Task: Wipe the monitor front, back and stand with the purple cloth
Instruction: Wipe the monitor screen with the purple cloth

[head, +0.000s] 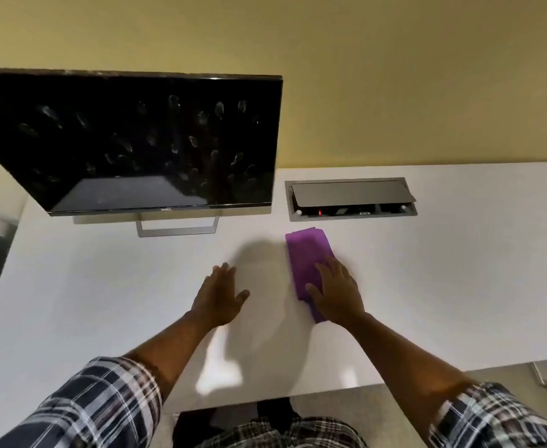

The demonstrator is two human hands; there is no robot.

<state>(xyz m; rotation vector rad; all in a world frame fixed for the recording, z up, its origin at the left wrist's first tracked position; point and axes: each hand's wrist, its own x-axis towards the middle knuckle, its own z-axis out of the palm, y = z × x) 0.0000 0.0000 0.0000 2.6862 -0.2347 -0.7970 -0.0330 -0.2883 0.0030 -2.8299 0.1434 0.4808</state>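
The purple cloth (309, 263) lies folded into a long strip on the white tabletop (443, 286), and everything else is placed here from it. The right hand (338, 294) rests flat on the near half of the cloth, fingers straight and slightly spread, pressing down rather than curled round it; the far half of the strip shows beyond the fingertips. The left hand (220, 294) sits to the left of the cloth, apart from it, palm down over the bare tabletop with fingers extended and the thumb out toward the cloth; its grip is loose and holds nothing.

Beyond the cloth and to its left stands the monitor (130, 140), its dark screen switched off and covered in smudged fingerprints. Its silver stand (177, 228) rests on the tabletop under the lower bezel, well to the left of the far end of the cloth. Just beyond the cloth, slightly to its right, a recessed socket box (351, 198) is set into the tabletop with its grey lid tilted open. Both forearms come out of rolled plaid sleeves (97, 405) at the near edge.
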